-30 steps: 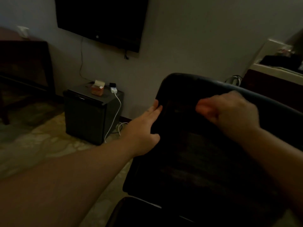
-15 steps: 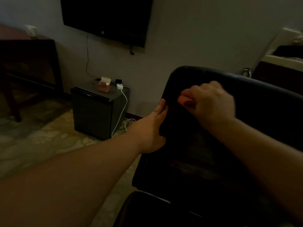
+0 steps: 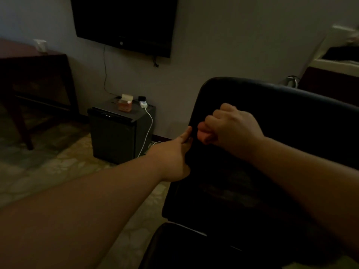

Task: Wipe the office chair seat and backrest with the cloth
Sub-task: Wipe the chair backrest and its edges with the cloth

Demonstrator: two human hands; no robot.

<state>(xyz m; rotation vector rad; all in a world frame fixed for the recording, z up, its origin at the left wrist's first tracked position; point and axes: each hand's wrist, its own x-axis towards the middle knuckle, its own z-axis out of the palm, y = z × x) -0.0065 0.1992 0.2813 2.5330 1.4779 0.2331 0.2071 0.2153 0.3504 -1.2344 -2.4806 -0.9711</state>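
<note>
The black office chair backrest (image 3: pixel 281 117) fills the right half of the view, with the dark seat (image 3: pixel 184 251) just below it at the bottom edge. My left hand (image 3: pixel 174 158) grips the backrest's left edge, thumb on the front and fingers wrapped behind. My right hand (image 3: pixel 229 129) is curled into a fist and pressed against the upper left of the backrest, right beside my left thumb. The cloth is bunched inside the fist and is too dark to tell from the chair.
A small black fridge (image 3: pixel 114 136) stands against the wall left of the chair, with a tissue box (image 3: pixel 125 104) and a white cable (image 3: pixel 148 129) on it. A wall TV (image 3: pixel 126 22) hangs above. A dark wooden desk (image 3: pixel 35 74) is far left, and a bed (image 3: pixel 334 65) far right.
My right hand has slid left across the upper backrest, from its middle to the left edge next to my left hand. My left hand has kept its hold on the edge.
</note>
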